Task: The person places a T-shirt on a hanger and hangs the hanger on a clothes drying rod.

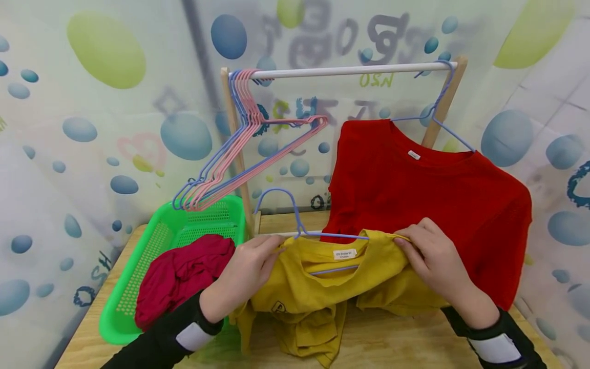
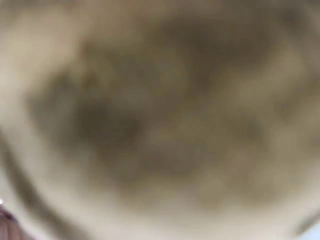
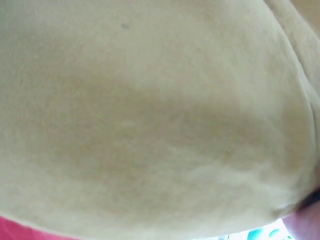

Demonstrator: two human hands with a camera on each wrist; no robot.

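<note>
In the head view a yellow shirt [image 1: 322, 294] hangs between both hands above the table, its neck label facing up. A blue hanger [image 1: 298, 218] sits in its neckline, hook up and tilted left, with part of its lower bar showing inside the collar. My left hand [image 1: 246, 271] pinches the shirt's left shoulder near the collar. At the other shoulder, my right hand [image 1: 435, 259] grips the fabric between thumb and fingers. The ends of the hanger are hidden by cloth and hands. Both wrist views show mostly blurred close skin.
Behind, a rack's white rail [image 1: 341, 70] carries several pink and blue hangers [image 1: 244, 138] at left. A red shirt [image 1: 424, 205] hangs from a blue hanger at right. On the wooden table [image 1: 396, 343] stands a green basket [image 1: 122, 302] holding a dark red garment [image 1: 184, 277].
</note>
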